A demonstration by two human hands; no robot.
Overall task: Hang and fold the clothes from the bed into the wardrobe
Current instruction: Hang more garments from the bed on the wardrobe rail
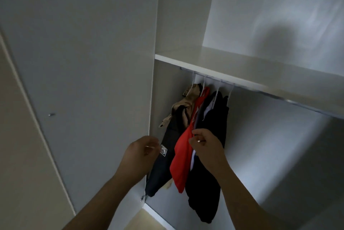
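Observation:
Several garments hang on white hangers from the rail point(290, 99) under the wardrobe shelf point(242, 66). From left hang a tan jacket point(186, 107), a dark garment with a white patch point(160, 170), a red garment point(183, 157) and a black garment point(210, 188). My right hand point(206, 147) pinches the front edge of the black garment, beside the red one. My left hand point(143, 153) hovers by the dark garment with loosely curled fingers and holds nothing that I can see.
The open wardrobe door point(74, 80) stands on the left, close to my left arm. The rail runs bare to the right of the clothes. The wardrobe floor edge point(160, 213) shows at the bottom.

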